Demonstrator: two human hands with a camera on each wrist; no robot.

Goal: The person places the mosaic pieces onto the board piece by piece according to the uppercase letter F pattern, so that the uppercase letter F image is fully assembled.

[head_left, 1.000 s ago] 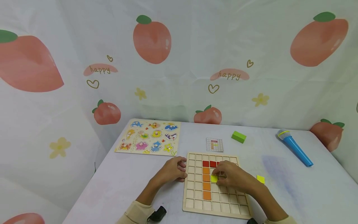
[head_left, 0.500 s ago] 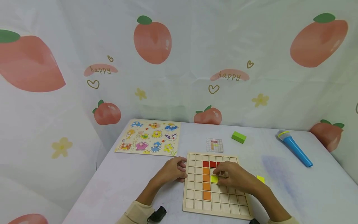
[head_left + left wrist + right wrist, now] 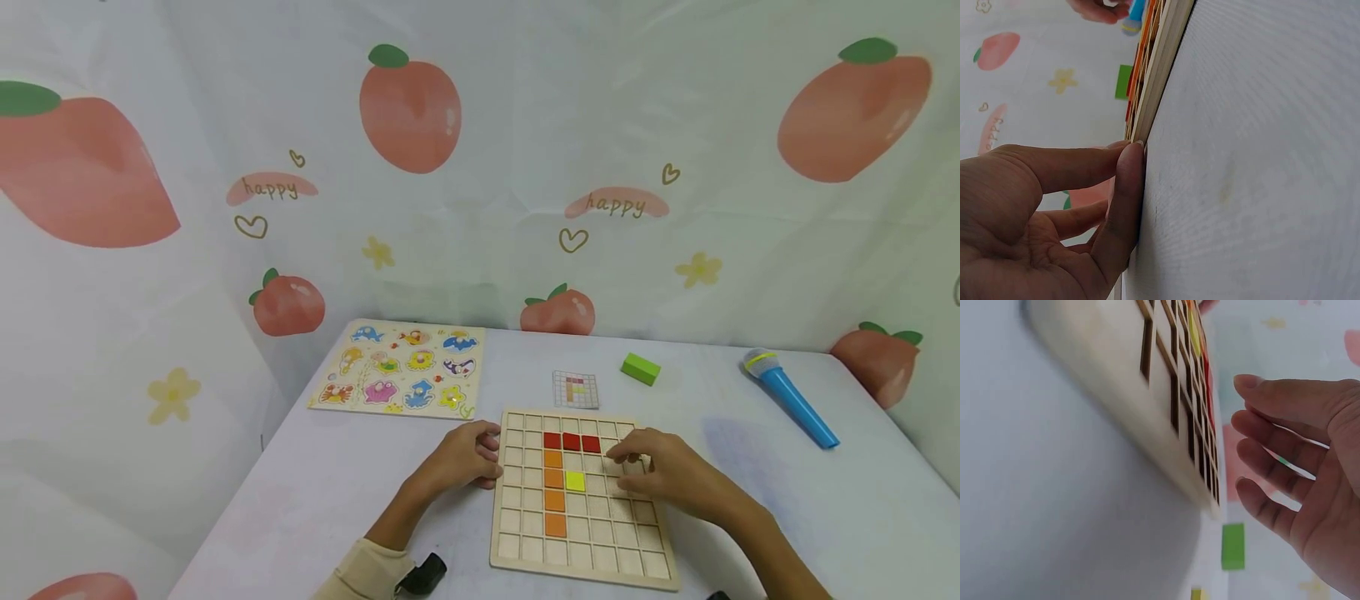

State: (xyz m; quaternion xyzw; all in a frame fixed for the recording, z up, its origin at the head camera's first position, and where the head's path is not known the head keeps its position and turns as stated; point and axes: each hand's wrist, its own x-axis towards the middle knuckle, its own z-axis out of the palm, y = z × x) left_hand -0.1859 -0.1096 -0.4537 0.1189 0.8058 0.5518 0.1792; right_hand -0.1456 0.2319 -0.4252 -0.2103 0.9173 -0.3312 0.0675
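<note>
A wooden grid board point(image 3: 531, 547) lies on the table with square tiles in its cells. Three red tiles point(image 3: 571, 442) form a row, a column of orange tiles point(image 3: 553, 500) runs down from its left end, and one yellow tile point(image 3: 575, 482) sits beside that column. My left hand point(image 3: 459, 457) holds the board's left edge, thumb and forefinger meeting at the rim in the left wrist view. Over the board's right side hovers my right hand point(image 3: 671, 475), fingers loosely bent and apart, holding nothing. A loose yellow tile point(image 3: 1196, 594) shows in the right wrist view.
Behind the board lies a small pattern card point(image 3: 576, 389), with a green block point(image 3: 641, 369) to its right. A blue toy microphone point(image 3: 795, 402) lies at the back right. A sea-animal puzzle point(image 3: 397, 367) occupies the back left. A fruit-print cloth point(image 3: 480, 208) hangs behind.
My right hand has drawn back to the right from the yellow tile in the grid, uncovering it and the third red tile, and now hides the loose yellow tile. My left hand stays put.
</note>
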